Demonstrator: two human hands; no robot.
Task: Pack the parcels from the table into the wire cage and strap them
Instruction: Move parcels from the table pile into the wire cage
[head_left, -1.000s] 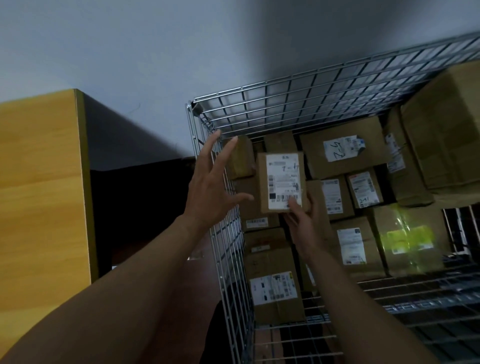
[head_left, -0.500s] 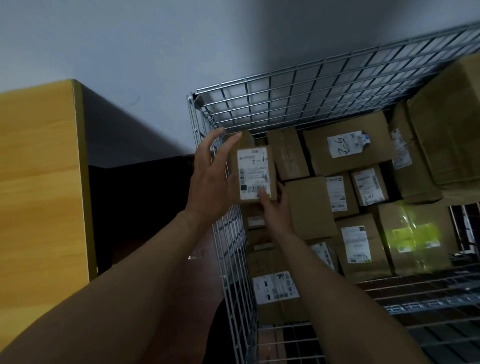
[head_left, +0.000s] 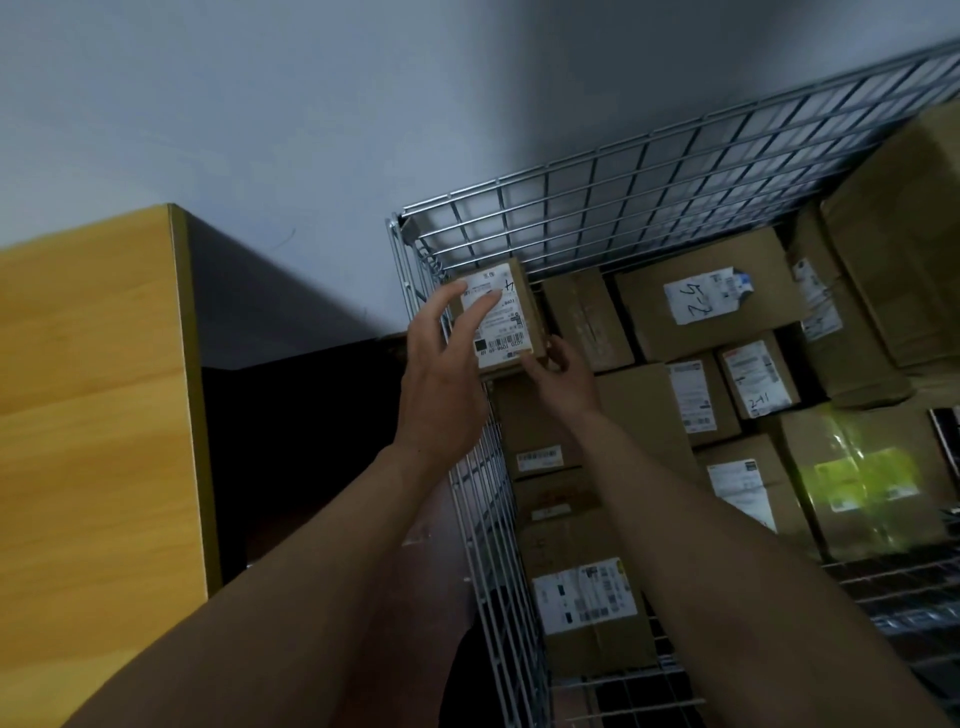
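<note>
Filling the wire cage (head_left: 628, 208), stacked parcels (head_left: 649, 317) leave room at its far left corner for the small parcel (head_left: 511, 325), its lower edge pinched by the right hand (head_left: 561, 366) (likely steering it in) and its label pressed flat-fingered by the left hand (head_left: 441, 384).

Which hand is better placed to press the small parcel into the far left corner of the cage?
Probably the left hand: its straight fingers lie on the label face of the small parcel, by the wire cage corner. The right hand holds the lower edge from beneath.
</note>
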